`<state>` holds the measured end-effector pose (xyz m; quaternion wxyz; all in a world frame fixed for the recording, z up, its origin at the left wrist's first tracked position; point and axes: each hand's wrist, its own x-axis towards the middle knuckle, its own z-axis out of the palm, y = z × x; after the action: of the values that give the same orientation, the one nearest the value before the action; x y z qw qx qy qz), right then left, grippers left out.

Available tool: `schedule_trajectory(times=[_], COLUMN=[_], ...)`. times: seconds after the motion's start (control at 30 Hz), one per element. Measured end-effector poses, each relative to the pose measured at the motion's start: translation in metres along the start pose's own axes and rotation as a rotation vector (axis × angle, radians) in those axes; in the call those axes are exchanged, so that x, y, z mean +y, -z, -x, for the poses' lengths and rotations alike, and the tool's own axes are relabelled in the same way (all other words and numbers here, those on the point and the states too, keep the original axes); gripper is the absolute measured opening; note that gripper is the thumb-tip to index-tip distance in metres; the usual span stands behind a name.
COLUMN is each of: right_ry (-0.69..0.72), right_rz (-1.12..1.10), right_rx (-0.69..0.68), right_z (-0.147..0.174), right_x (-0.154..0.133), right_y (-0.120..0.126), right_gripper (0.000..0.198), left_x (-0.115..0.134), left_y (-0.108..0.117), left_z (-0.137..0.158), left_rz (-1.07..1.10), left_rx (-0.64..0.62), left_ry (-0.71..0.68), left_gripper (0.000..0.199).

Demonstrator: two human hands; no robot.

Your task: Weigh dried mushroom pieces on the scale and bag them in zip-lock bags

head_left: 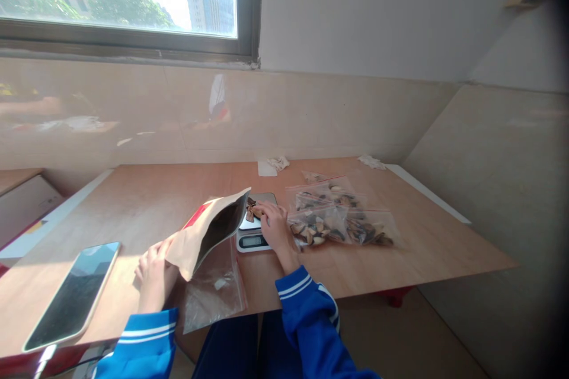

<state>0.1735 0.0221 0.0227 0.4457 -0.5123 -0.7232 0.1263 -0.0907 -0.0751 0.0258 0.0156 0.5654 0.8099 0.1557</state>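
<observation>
Landmark: scale (253, 235).
Nearest, well left: phone (73, 293), flat on table (146, 195).
Left: left hand (153, 275) pinching kraft pouch (208, 231), mouth tipped toward scale.
On platform: right hand (276, 226), fingers curled over dark pieces (252, 210).
Right, beyond: filled zip bags (342, 219).

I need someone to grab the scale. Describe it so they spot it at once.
On the wooden table under the window, look between the brown paper pouch and the clear bags of nuts. The scale is the small flat grey device with a display, under the right hand.
</observation>
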Motion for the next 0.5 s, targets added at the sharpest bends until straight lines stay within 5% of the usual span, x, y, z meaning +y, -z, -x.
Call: schedule_trajectory(times=[0.5], right_ry=[0.019], right_rz=[0.103], right_rx=[-0.014], right_z=[0.0072], right_x=[-0.0037], right_y=[-0.0011], right_gripper=[0.027], left_x=[-0.0048], left_y=[-0.0055], left_z=[-0.0023], left_rz=[0.035], left_rx=[0.006], left_ry=[-0.001], left_gripper=[0.055])
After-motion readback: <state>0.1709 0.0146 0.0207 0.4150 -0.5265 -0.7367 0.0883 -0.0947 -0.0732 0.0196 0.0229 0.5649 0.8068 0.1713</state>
